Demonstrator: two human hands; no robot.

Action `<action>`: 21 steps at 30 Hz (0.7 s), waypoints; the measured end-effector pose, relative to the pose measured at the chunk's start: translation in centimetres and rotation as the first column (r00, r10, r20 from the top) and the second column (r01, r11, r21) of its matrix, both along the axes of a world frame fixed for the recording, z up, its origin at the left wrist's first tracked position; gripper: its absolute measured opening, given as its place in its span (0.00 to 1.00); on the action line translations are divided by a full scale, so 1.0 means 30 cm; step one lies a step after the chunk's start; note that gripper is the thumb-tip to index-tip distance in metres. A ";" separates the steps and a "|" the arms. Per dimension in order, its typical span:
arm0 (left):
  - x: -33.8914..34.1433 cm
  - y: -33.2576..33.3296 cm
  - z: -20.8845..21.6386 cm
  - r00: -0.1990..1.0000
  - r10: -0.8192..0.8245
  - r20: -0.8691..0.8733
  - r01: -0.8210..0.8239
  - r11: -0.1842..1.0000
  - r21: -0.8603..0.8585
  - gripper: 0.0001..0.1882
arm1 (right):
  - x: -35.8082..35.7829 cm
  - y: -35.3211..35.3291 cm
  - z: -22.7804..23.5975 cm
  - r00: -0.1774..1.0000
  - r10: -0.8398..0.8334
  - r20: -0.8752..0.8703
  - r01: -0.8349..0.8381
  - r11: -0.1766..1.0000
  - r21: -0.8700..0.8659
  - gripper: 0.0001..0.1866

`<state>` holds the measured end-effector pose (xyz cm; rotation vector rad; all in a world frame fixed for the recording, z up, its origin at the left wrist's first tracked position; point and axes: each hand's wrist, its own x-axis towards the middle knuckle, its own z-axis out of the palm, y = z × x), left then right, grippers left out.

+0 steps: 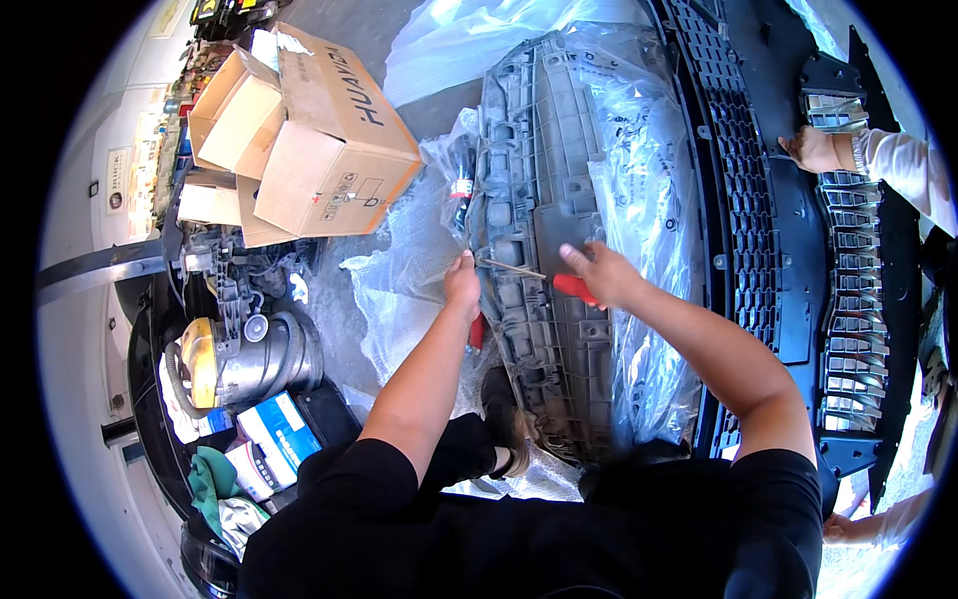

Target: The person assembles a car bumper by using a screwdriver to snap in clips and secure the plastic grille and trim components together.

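A long, dusty, dark grey plastic car panel (524, 190) with ribs and square pockets lies before me on clear plastic wrap. My right hand (604, 275) is closed around the red handle of a screwdriver (571, 288). Its thin metal shaft points left across the panel. At the panel's left edge is my left hand (462, 285), its fingers curled closed. The end of a red-handled tool (476, 332) shows just below that hand; the rest of it is hidden. Past my left fingers lies a dark bottle-like object with a red and white band (461, 188).
An open cardboard box (344, 150) stands far left, near a steel canister vacuum (264, 364) and a blue-white box (279, 434). To the right are a black mesh grille (753, 200) and a chrome-slatted grille (853, 299), with another person's hand (813, 150) over them.
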<state>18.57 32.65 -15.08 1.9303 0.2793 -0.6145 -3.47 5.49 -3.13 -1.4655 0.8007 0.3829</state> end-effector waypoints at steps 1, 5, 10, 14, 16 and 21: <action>0.001 -0.014 0.013 1.000 -0.012 0.007 0.012 1.000 0.014 0.27 | 0.008 -0.001 -0.006 0.998 0.032 -0.045 -0.032 0.999 -0.009 0.25; 0.003 -0.023 0.020 0.999 0.005 0.045 -0.006 1.000 0.020 0.26 | 0.021 0.018 -0.082 0.966 -0.007 0.258 0.106 0.922 -0.372 0.26; -0.025 -0.027 0.036 1.000 0.006 0.012 -0.004 0.996 -0.086 0.25 | 0.080 -0.006 -0.122 0.835 -0.527 0.159 0.548 0.822 -0.155 0.23; -0.047 -0.049 0.069 0.996 0.002 0.084 -0.009 0.996 0.083 0.25 | 0.064 0.047 -0.093 0.731 -0.642 0.231 0.668 0.743 -0.050 0.25; -0.053 -0.051 0.074 0.998 0.019 0.058 -0.019 1.000 -0.010 0.25 | 0.045 0.051 -0.086 0.741 -0.608 0.285 0.652 0.753 -0.091 0.26; -0.017 -0.007 0.013 0.998 -0.004 0.064 0.007 0.998 -0.055 0.24 | 0.029 0.079 -0.101 0.845 -0.420 0.333 0.505 0.830 -0.237 0.27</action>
